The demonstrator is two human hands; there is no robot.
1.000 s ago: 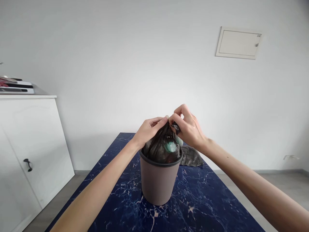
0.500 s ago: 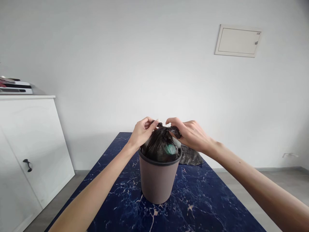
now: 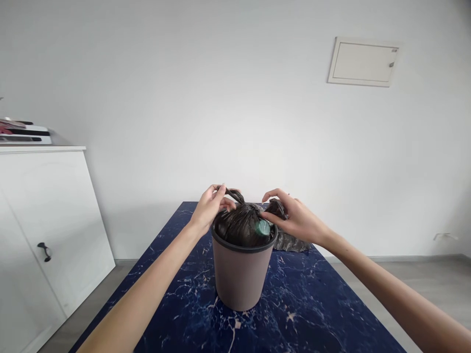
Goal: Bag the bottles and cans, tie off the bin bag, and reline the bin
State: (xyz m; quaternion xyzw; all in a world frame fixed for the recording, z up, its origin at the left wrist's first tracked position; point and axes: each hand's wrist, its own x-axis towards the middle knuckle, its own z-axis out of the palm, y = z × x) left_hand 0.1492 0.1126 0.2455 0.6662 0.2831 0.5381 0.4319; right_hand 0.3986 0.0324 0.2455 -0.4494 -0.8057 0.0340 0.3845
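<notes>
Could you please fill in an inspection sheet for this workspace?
Surface: dark blue marble-patterned table.
Job's things: upright brownish bin with a dark rim; in it a black bag, gathered at the neck, a green item showing at its side.
Clutter: crumpled black plastic on the table, behind and right of the bin.
Grips: left hand pinches a twisted strand of the bag; the other bunched end lies between the right hand's thumb and fingers, hold unclear.
Cables: nothing seen.
Surroundings: white cabinet at left with items on top; wall panel; small pale fitting low at right, unidentifiable.
</notes>
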